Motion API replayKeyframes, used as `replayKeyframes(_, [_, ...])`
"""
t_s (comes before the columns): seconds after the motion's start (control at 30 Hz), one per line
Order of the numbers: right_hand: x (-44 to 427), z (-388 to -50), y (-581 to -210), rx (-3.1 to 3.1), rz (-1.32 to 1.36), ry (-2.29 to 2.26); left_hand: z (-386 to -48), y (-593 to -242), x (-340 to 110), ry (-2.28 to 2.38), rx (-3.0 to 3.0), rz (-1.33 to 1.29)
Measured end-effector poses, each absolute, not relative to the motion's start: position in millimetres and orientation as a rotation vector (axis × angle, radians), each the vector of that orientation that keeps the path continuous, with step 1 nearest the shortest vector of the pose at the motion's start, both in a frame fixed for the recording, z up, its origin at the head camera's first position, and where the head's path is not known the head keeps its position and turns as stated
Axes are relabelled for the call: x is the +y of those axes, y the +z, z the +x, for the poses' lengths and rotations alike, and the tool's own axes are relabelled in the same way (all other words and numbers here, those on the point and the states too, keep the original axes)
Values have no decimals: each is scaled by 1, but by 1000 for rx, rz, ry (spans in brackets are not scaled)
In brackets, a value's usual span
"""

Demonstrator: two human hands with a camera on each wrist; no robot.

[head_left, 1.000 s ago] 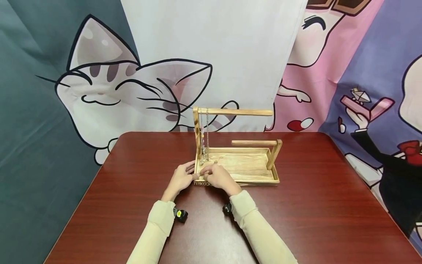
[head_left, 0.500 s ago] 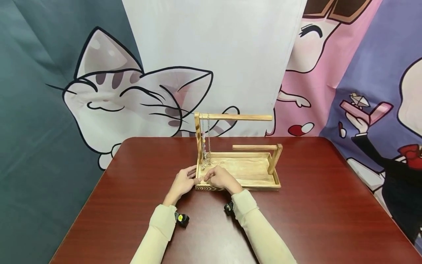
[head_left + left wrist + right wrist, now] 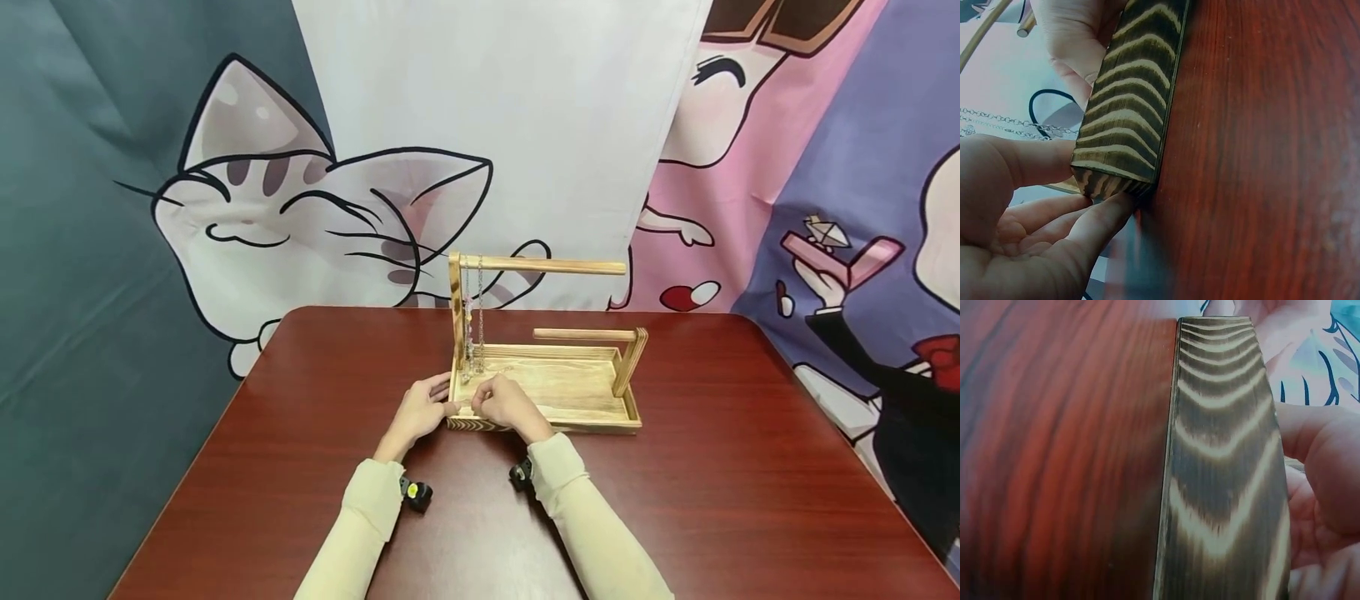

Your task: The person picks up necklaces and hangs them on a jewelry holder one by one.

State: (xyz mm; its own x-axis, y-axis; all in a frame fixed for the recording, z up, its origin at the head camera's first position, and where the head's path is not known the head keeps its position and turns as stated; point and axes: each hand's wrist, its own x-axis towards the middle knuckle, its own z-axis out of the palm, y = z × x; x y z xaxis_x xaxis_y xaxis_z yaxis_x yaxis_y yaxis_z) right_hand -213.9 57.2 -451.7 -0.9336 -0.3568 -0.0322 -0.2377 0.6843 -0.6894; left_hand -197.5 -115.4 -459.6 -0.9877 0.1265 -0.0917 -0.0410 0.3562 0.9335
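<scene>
Near the front left corner of the wooden tray (image 3: 570, 382), the right hand (image 3: 508, 403) is hiding its fingertips, leaving unclear whether they are pinching anything. At the tray's left end, the left wrist view's edge is cutting off the left hand (image 3: 1035, 225). Above the tray, details of the hanging chains (image 3: 481, 325) are looking too small to tell. In front of the tray, sleeves (image 3: 600, 521) are being cut off.

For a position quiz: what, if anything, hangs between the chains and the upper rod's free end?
In the head view, that stretch of the upper rod is bare; the chains hang near the tall post.
</scene>
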Motion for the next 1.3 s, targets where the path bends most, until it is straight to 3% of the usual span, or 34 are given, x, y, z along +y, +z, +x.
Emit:
replayKeyframes(0.5, [75,-216,-445,2832,-474,-901,-195,-454,-115,1693,2454,104])
replayKeyframes(0.83, [86,-217,-439,2894,-267,-710,-200,-459,-117,1682,2456,95])
replayKeyframes(1.3, [87,-216,-441,2848,-447,-719,-199,-456,-116,1661,2464,89])
